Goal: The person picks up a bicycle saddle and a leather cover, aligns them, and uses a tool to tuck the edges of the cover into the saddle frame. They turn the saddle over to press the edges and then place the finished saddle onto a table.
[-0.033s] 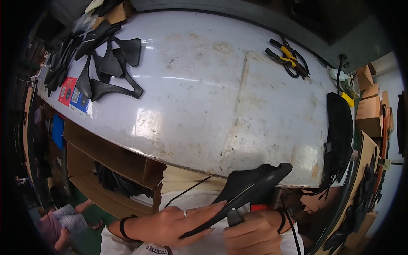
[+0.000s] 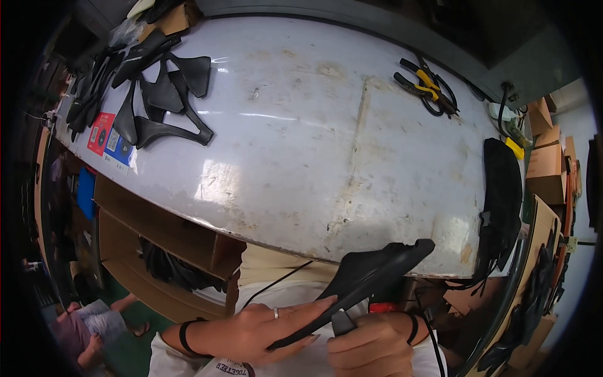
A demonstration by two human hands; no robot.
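The left hand (image 2: 276,328) grasps a black moulded part (image 2: 377,271) by its tapered end, fingers laid along it — probably to steady it — while its far end reaches over the near edge of the bench (image 2: 282,169). Close beside, the right hand (image 2: 374,347) clenches a grey-tipped implement (image 2: 342,322). Yellow-and-black pliers (image 2: 428,80) lie well ahead, rightward, presumably kept clear.

The shirt (image 2: 301,366) is white with dark printed lettering (image 2: 233,369). Above the lettering, the left hand (image 2: 267,330) wears a silver-coloured ring (image 2: 276,313). One black wristband (image 2: 183,338) sits left of the lettering, another (image 2: 414,328) to its right.
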